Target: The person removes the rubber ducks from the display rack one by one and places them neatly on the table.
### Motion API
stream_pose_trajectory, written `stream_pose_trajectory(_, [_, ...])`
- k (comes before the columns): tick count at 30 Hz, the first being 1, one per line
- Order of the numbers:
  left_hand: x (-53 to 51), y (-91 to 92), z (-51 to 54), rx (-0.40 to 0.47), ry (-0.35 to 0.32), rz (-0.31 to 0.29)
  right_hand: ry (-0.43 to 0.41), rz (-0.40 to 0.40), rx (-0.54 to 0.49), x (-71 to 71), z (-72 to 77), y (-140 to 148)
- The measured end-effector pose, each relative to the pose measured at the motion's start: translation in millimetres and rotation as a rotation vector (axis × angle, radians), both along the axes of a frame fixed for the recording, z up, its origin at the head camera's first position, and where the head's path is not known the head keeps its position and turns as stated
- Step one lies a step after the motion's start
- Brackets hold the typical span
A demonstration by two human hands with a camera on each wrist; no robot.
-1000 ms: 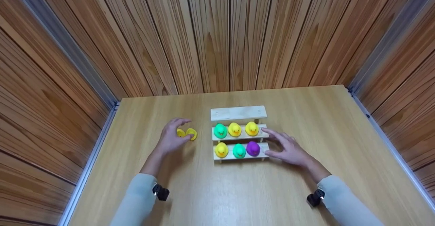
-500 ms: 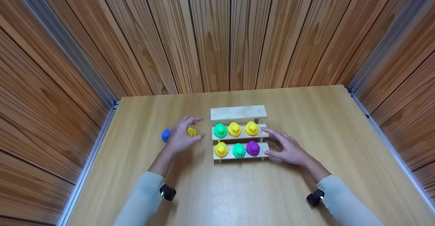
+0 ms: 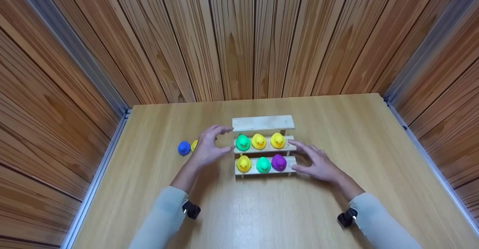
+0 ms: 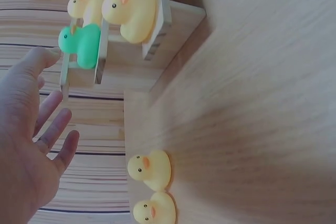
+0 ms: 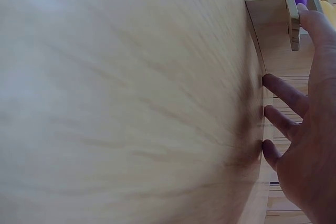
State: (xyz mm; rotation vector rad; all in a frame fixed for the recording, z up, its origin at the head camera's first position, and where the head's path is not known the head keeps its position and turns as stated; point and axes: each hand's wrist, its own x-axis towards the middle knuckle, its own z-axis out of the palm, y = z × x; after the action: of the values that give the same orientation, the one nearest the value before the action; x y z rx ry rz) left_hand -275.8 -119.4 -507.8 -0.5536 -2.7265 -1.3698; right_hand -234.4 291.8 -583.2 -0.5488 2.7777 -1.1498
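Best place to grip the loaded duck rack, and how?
Probably the ends of the lowest shelf, one hand per side, left hand from the left and right hand from the right. The right wrist view shows it jutting past its support, giving a thin lip to pinch. Keep the rack level: the ducks stand upright with no raised edge visible around them.

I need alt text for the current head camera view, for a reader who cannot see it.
The left hand and the right hand are at opposite ends of a stepped wooden shelf on a table. Six toy ducks, yellow, green and purple, stand on its two lower steps; a blue toy and a partly hidden yellow toy are farther left.
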Motion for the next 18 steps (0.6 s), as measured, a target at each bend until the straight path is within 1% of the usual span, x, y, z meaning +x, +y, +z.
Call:
stream_pose_trajectory(5, [0.7,5.8,0.8,0.015,0.003,-0.024,0.004,0.002,0.000,0.2,1.0,0])
stream_pose_trajectory(9, [2.0,8.3,-0.4,0.025,0.012,-0.022,0.009,0.001,-0.008,0.5,1.1,0])
stream_pose_trajectory(12, [3.3,9.9,-1.2,0.037,0.008,-0.024,0.011,0.003,-0.012,0.5,0.8,0])
stream_pose_trajectory(14, [4.4,11.3,-0.8,0.037,-0.003,-0.028,0.011,0.003,-0.011,0.7,1.0,0])
stream_pose_trajectory(18, [5.6,15.0,1.0,0.028,-0.005,-0.041,0.008,0.001,-0.011,0.7,1.4,0])
